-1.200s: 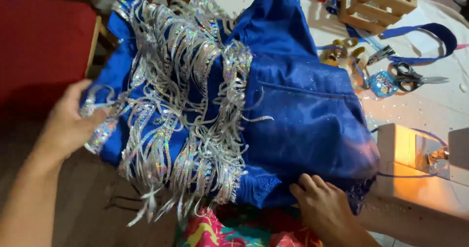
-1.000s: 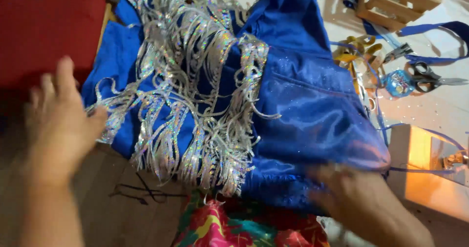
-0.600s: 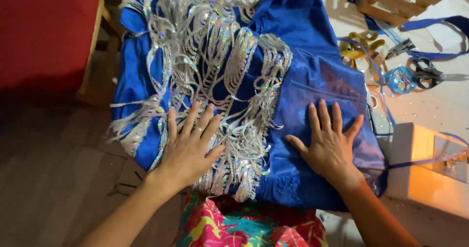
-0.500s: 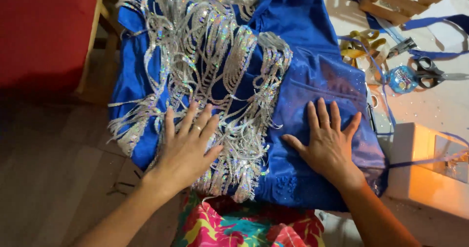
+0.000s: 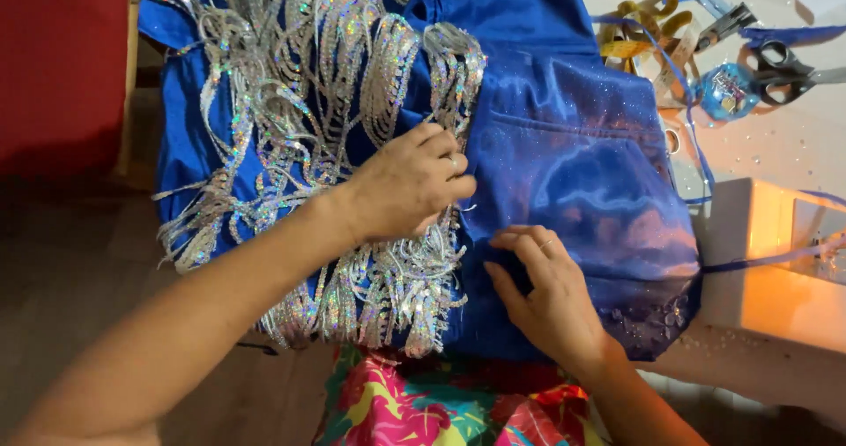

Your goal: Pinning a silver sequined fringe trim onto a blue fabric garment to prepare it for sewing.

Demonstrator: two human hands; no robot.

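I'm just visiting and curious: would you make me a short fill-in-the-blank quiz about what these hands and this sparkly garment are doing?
1. The left hand rests on the silver ____ of the blue garment.
2. The right hand lies flat on the plain ____ fabric.
3. The scissors lie on the white table, to the ____ of the garment.

Missing words: fringe; blue; right

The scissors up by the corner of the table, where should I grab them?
Take the scissors by the black finger loops. They face the blue garment, while the blades point off toward the right edge. Coming from the garment side is probably best, so your hand meets the rounded loops first, not the blades.
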